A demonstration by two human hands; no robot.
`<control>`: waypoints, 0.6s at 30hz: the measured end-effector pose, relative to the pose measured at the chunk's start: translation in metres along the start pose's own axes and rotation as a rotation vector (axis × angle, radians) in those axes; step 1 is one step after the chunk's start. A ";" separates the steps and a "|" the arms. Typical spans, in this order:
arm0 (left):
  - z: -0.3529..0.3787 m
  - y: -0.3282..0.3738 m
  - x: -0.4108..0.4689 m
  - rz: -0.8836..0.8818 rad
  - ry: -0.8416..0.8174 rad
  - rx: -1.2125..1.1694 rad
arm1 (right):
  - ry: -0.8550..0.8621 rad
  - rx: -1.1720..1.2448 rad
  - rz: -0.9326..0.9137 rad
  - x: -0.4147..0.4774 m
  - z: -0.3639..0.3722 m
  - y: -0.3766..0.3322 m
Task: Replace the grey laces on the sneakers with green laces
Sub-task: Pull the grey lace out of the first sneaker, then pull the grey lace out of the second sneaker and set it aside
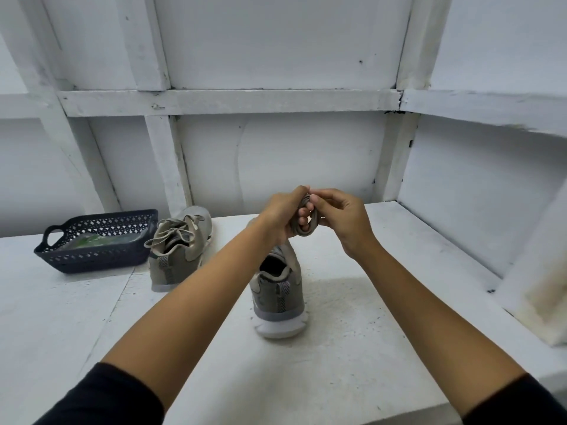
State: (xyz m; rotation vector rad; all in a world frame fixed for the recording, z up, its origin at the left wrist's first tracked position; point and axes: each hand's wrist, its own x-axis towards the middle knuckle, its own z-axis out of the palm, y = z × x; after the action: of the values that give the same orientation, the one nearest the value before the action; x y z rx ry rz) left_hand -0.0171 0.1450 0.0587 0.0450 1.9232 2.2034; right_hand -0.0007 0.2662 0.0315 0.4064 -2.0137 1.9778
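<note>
Gripping coiled grey lace [306, 223] with left hand [280, 216], pinching it with right hand [342, 222], above near sneaker [277, 299], seemingly unlaced. Left of it: second sneaker [181, 250] still laced grey; green laces [89, 242] unused in basket [98, 260].

Dark perforated basket [92, 257] with handle, far left on speckled white worktop [352, 363]. Behind, white painted wall [285, 41] crossed by white wooden beams [230, 101].

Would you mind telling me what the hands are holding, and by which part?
A coiled grey lace, looped round fingers of the left hand, top pinched by the right hand.
</note>
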 end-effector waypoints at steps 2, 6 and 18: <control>0.017 -0.003 0.001 0.002 0.071 -0.021 | 0.053 -0.037 -0.017 -0.002 -0.010 0.000; 0.050 -0.008 0.004 0.059 0.211 -0.035 | 0.162 -0.053 -0.007 -0.005 -0.032 -0.001; 0.115 -0.106 0.024 0.164 0.104 0.579 | 0.325 -0.461 0.254 -0.045 -0.117 0.059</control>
State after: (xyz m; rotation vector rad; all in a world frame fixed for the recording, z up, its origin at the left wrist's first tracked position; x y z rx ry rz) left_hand -0.0070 0.2743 -0.0314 0.1872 2.6349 1.6837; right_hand 0.0186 0.3846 -0.0385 -0.2676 -2.2855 1.5017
